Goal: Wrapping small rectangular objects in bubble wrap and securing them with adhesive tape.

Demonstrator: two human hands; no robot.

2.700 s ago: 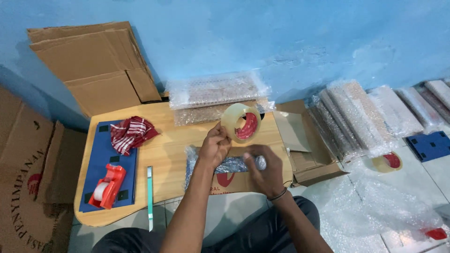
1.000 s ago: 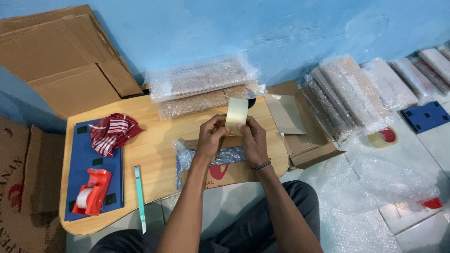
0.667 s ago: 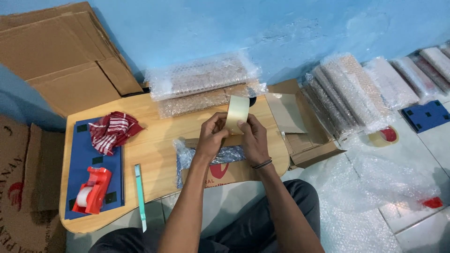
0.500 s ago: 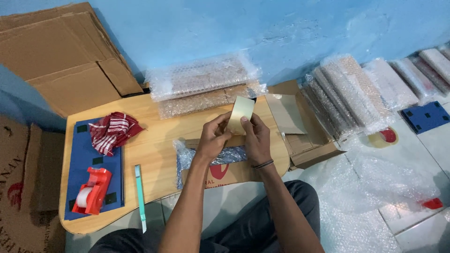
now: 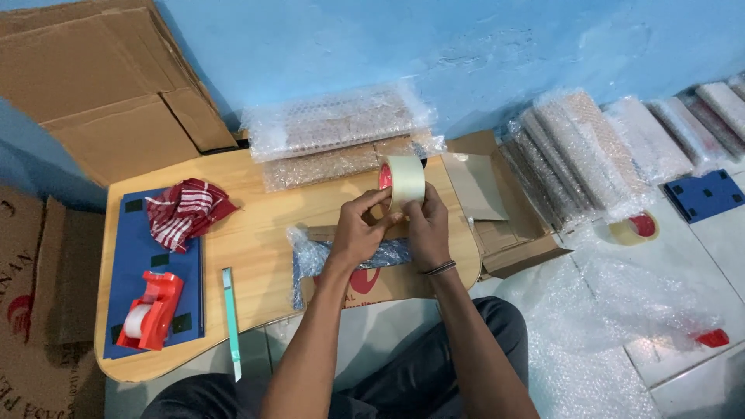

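While our fingertips (image 5: pixel 386 203) pinch at the face of the tape roll (image 5: pixel 405 181), we hold it upright on its edge between both hands, just above the low wooden table (image 5: pixel 256 233). Our left hand (image 5: pixel 358 230) curls its fingers around the near side of the roll, thumb and forefinger pressed together against the tape; our right hand (image 5: pixel 425 225) cups the roll from the other side, fingers closed against it, a dark bracelet (image 5: pixel 438 268) on that wrist. Whether a loose end of tape is caught between the fingers we cannot tell. Directly beneath our hands lies a flat parcel wrapped in bubble wrap (image 5: pixel 341 256), resting on a piece of cardboard with a red mark (image 5: pixel 372 283) at the near edge of the table. Beyond the roll, at the far edge, two long bubble-wrapped bundles (image 5: pixel 334 124) lie against the blue wall. To our left on the table sits a blue mat (image 5: pixel 143 256), with a red and white striped cloth (image 5: pixel 185 211) at its far end and a red tape dispenser (image 5: pixel 151 310) at its near end; a slim green cutter (image 5: pixel 231 318) lies just beside the mat. Flattened cardboard boxes (image 5: pixel 101 85) lean against the wall to the far left. To our right on the floor stands a row of wrapped packages (image 5: pixel 574 155), a second tape roll (image 5: pixel 635 228) near them, a blue board (image 5: pixel 705 194), and loose sheets of bubble wrap (image 5: pixel 621 310).
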